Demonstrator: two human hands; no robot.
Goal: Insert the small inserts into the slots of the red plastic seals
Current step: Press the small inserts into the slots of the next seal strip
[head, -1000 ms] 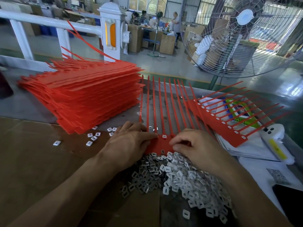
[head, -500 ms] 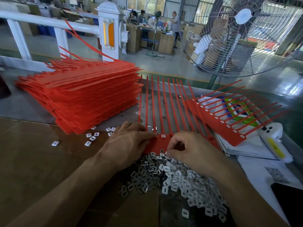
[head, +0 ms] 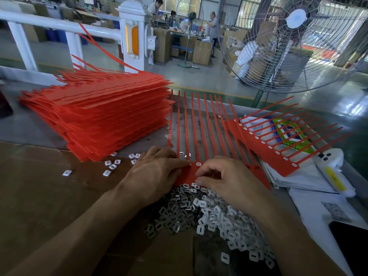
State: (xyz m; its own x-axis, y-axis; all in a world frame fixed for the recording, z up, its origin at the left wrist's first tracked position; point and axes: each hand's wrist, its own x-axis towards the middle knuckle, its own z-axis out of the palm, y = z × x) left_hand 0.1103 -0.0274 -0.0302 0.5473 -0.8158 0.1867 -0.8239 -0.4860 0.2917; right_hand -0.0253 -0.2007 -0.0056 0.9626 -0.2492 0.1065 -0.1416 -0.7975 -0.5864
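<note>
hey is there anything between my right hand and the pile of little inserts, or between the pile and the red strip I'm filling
Nothing visible blocks either path. Your right hand already has its fingertips at the far edge of the insert pile, which butts against the red seal strip. Your left hand rests on the strip's left part, covering some slots there.

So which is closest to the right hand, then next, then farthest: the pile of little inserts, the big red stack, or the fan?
From the right hand:
1. Pile of inserts, right beneath it.
2. Red stack, across on the left.
3. Fan, standing beyond the table.
</note>
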